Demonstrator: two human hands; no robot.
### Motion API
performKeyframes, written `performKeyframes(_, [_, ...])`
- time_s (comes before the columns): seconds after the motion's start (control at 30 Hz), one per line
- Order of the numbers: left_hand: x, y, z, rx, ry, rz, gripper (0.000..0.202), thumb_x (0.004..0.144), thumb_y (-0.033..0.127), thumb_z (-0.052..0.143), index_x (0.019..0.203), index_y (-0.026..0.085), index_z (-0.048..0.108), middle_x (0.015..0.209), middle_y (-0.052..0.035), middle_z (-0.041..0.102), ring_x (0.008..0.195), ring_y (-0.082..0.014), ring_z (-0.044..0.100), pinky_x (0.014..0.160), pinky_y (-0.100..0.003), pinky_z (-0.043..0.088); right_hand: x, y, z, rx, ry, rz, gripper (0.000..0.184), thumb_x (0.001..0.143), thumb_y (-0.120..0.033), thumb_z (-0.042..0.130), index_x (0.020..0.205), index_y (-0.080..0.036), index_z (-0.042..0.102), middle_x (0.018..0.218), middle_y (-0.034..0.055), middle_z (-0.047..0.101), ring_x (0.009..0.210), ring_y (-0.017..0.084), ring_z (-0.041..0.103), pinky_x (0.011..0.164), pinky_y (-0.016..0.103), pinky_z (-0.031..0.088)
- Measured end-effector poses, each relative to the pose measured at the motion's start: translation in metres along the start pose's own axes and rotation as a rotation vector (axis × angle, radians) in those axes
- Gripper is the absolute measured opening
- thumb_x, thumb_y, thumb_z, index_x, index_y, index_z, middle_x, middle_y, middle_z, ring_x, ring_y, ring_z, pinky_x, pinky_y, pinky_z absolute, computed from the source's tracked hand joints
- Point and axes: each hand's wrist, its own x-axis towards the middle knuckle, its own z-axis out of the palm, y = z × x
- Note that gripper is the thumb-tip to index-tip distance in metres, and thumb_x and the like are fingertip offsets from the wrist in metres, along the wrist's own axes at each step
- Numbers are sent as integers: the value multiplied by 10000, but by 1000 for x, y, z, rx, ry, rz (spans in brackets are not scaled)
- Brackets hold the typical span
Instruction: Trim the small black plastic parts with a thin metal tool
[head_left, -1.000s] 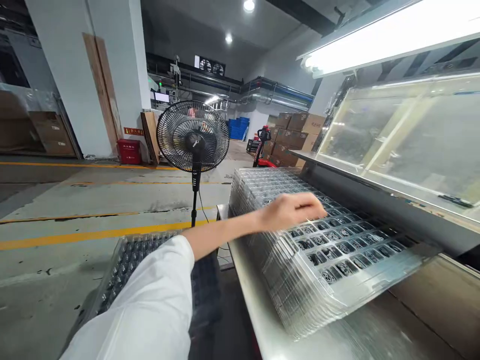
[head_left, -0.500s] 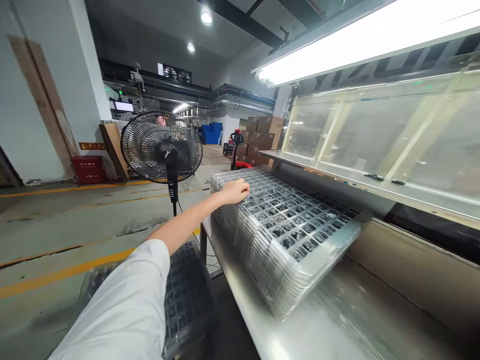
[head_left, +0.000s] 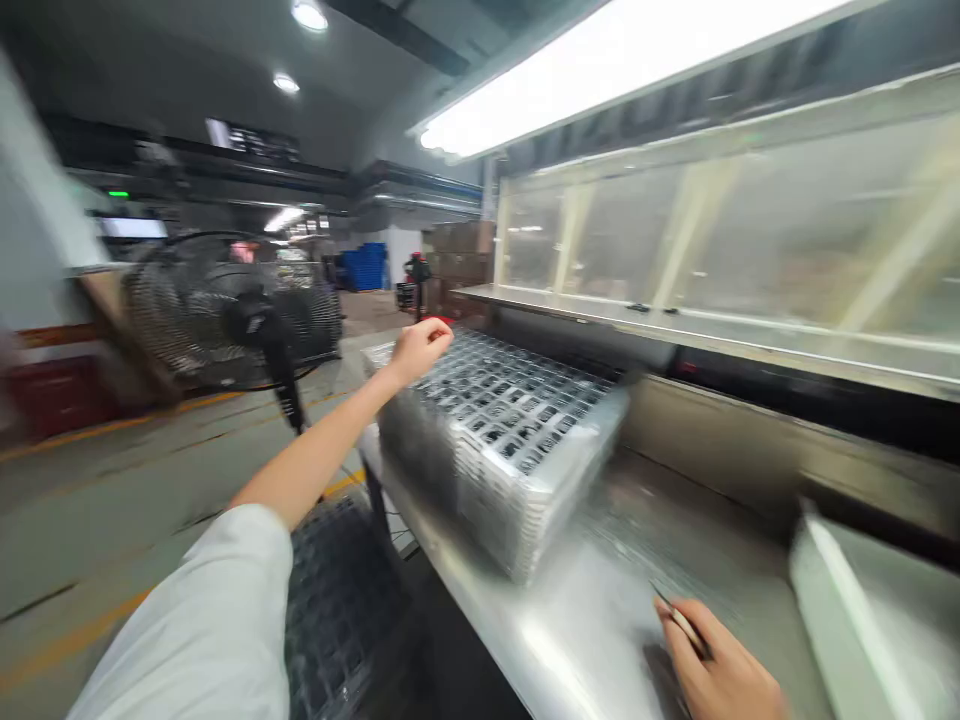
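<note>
Thin tool (head_left: pixel 685 628) partly hidden in right hand (head_left: pixel 721 668)

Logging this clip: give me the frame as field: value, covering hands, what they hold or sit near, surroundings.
left hand: fingers curled, at the far part of the tray stack; contact unclear
right hand: grips a thin tool, type unclear
tray stack: clear trays, dark contents in top pockets, on the metal table
right edge of view: pale bin
lower left: dark tray below table height
background left: black fan
image: motion blur
</note>
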Motion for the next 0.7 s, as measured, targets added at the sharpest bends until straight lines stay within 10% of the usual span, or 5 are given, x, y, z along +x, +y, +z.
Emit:
performKeyframes(0.13, [2,76,27,-245,17,229,265,923,405,558,997,202,711,825,-14,725,769,-171,652,759,-272,500,-9,-27,-2,-53,-79,-106,349,936,-439,448,696,-233,595,670,23,606,615,201,573,621,297,378])
performKeyframes(0.47, [-44,351,157,-62,-509,1110,303,1064,431,449,1108,211,653,1139,-61,746,1034,-253,700,822,-310,478,-15,-23,-6,-164,-68,-103,109,848,-119,558,810,-201,621,798,-4,666,706,163,579,657,279,293])
performKeyframes(0.7, [-102,483,253,-127,-658,1021,540,1091,581,307,1314,143,530,1181,-146,742,1083,-316,716,887,-390,513,-14,-25,-5,-227,-114,-121,160,781,-48,600,823,-200,624,799,-18,666,699,158,565,645,286,256])
